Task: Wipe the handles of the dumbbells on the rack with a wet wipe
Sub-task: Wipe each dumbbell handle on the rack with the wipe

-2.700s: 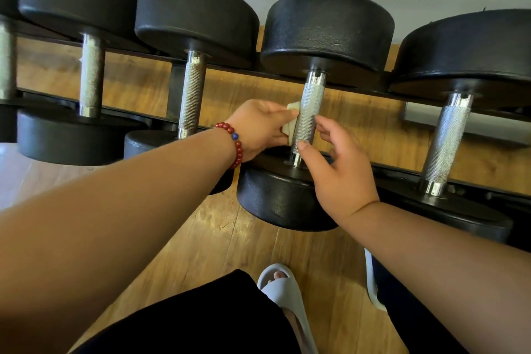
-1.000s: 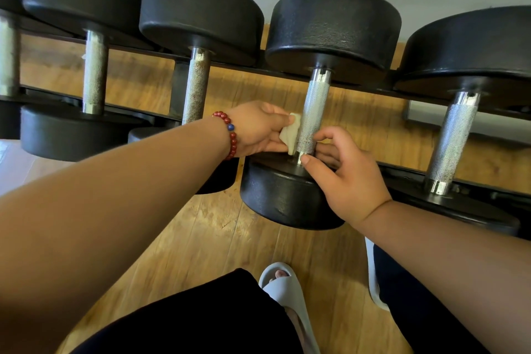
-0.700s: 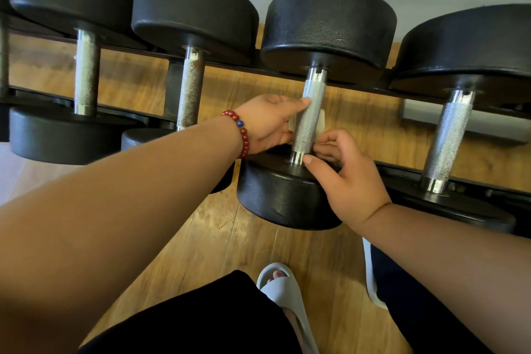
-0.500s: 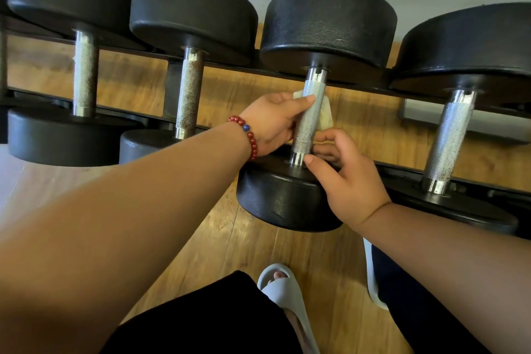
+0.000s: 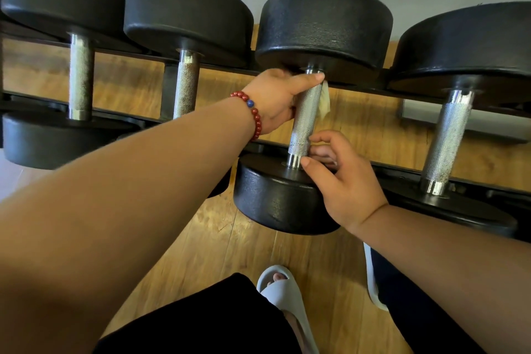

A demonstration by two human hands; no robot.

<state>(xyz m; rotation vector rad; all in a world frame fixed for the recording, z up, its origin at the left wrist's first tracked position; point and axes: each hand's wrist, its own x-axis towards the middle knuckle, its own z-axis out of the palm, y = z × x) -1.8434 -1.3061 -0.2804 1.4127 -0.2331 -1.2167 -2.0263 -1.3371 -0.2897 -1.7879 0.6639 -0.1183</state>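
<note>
Dumbbells [image 5: 184, 11] sit four across on the black rack [image 5: 168, 92], with their handles running front to back over the wood floor [image 5: 230, 238]. Far heads are nearly touching edge to edge; open gaps lie between the handles. The third dumbbell [image 5: 281, 201] from the left is being worked, and its near head overhangs the front rail toward the person. The left hand [image 5: 275, 98] is curled round the far end of its knurled handle [image 5: 306, 118], hard up against the far head, thumb across the front. The right hand [image 5: 344, 178] pinches the handle's near end at the collar with thumb and fingertips, just above the near head. Mid-handle between the hands is bare. The wet wipe [image 5: 324, 100] is trapped under the left hand's fingers, a flap hanging out on the handle's right side. Red bead bracelet [image 5: 253, 115] on the left wrist.
</note>
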